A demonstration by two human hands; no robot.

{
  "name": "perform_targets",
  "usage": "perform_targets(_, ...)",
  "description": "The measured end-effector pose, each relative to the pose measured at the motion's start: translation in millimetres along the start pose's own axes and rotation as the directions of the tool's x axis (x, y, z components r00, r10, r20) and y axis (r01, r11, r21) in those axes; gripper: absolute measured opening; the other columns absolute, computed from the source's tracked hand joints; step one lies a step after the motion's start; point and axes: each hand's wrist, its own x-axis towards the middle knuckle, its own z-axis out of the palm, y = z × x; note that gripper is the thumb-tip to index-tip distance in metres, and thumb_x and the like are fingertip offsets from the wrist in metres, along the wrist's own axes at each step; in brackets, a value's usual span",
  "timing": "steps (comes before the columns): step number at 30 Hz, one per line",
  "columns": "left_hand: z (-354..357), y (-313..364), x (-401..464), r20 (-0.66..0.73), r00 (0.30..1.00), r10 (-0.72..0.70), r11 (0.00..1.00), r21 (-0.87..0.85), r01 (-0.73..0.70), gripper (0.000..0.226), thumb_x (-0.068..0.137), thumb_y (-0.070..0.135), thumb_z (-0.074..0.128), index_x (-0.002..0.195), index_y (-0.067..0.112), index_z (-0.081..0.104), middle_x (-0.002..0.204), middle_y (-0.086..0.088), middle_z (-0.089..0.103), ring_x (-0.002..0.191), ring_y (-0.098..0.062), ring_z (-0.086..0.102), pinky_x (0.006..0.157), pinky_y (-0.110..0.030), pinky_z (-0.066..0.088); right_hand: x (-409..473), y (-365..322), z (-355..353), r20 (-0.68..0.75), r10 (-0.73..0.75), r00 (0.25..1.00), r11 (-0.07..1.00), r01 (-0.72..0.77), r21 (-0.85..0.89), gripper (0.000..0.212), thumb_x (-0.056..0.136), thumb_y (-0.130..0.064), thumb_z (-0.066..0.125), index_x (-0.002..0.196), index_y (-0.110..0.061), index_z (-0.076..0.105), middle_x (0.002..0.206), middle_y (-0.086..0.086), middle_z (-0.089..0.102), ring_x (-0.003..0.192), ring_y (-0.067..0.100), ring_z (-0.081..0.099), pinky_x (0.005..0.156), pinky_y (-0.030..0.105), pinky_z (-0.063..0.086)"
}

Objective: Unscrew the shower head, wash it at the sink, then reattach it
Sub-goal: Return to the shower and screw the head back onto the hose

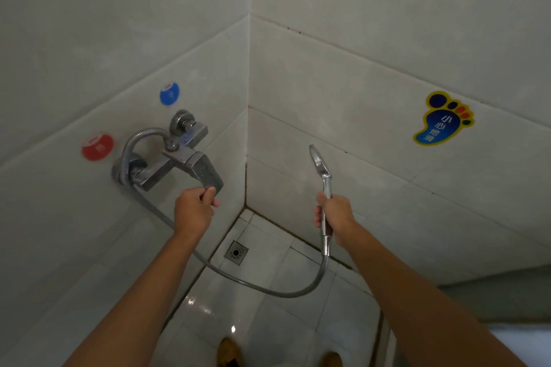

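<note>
Chrome shower head (318,161), round-faced and seen almost edge-on, raised upright right of centre frame on a slim silver handle, face turned toward the corner of the tiled walls. Gripped low on the handle by the right hand (333,215), fingers wrapped fully around it, head standing clear above the fist. From the handle's base, one ribbed metal hose (262,289) drooping in a long loop across the lower middle of the frame and back up to the wall-mounted mixer tap (176,155) at centre left. Left hand (195,208) closed in a pinch on the tip of the tap's flat lever (208,171), well apart from the shower head. Two round stickers on the left wall: one blue (169,93) above the tap, one red (97,147) at its left. One blue-and-yellow foot-shaped sticker (441,119) with Chinese characters on the right wall, upper right. One square floor drain (236,252) in the corner of the white tiled floor (268,322), below and between the two hands. Two brown shoe tips at the bottom edge.
</note>
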Motion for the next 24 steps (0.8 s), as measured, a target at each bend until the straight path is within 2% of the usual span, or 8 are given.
perform_targets(4, -0.2, 0.2, 0.2, 0.005, 1.000, -0.005, 1.000, 0.014, 0.005, 0.035, 0.098, 0.018, 0.053, 0.071, 0.003, 0.069, 0.068, -0.003, 0.068, 0.051, -0.013, 0.057, 0.053, -0.023, 0.044, -0.1, 4.7, -3.2, -0.005, -0.032, 0.999, 0.996, 0.031, -0.087, 0.014, 0.091, -0.014, 0.066, 0.089, -0.003, 0.058, 0.066, 0.015, 0.060, 0.049, 0.021, 0.056, 0.047, 0.030, 0.052)
perform_targets(8, 0.3, -0.1, -0.5, 0.003, 1.000, -0.010, 1.000, 0.017, 0.010, 0.034, 0.098, 0.018, 0.054, 0.072, 0.002, 0.069, 0.070, -0.005, 0.069, 0.051, -0.012, 0.057, 0.053, -0.023, 0.043, -0.6, 9.3, -4.8, -0.091, -0.075, 0.993, 0.981, 0.058, -0.183, 0.020, 0.085, -0.012, 0.072, 0.081, -0.004, 0.055, 0.063, 0.017, 0.062, 0.046, 0.025, 0.057, 0.046, 0.031, 0.054)
perform_targets(12, -0.1, 0.3, -0.6, -0.003, 1.000, -0.002, 1.000, 0.022, 0.002, 0.035, 0.098, 0.018, 0.053, 0.072, 0.001, 0.069, 0.071, -0.005, 0.070, 0.051, -0.011, 0.057, 0.052, -0.022, 0.042, 2.0, 12.3, -1.1, -0.092, -0.021, 0.996, 0.996, 0.013, -0.091, 0.015, 0.090, -0.012, 0.065, 0.087, 0.002, 0.059, 0.064, 0.018, 0.060, 0.045, 0.026, 0.057, 0.046, 0.032, 0.053)
perform_targets(18, -0.2, -3.3, 0.5, -0.002, 1.000, 0.015, 0.999, 0.036, -0.015, 0.035, 0.098, 0.020, 0.054, 0.069, 0.004, 0.068, 0.069, -0.007, 0.070, 0.051, -0.014, 0.058, 0.053, -0.024, 0.044, 1.3, 9.3, 4.2, -0.019, 0.007, 1.000, 1.000, -0.007, -0.030, 0.018, 0.096, -0.016, 0.058, 0.087, -0.001, 0.054, 0.068, 0.020, 0.061, 0.049, 0.028, 0.058, 0.042, 0.029, 0.053)
perform_targets(24, -1.7, -5.8, -0.6, -0.008, 0.998, 0.060, 0.996, 0.059, -0.059, 0.036, 0.097, 0.019, 0.055, 0.065, 0.008, 0.066, 0.067, -0.006, 0.070, 0.051, -0.014, 0.059, 0.054, -0.024, 0.043, 8.1, 17.5, 4.1, -0.072, -0.018, 0.997, 0.984, 0.005, -0.178, 0.020, 0.089, -0.016, 0.068, 0.089, 0.001, 0.058, 0.070, 0.020, 0.066, 0.053, 0.031, 0.064, 0.059, 0.045, 0.061)
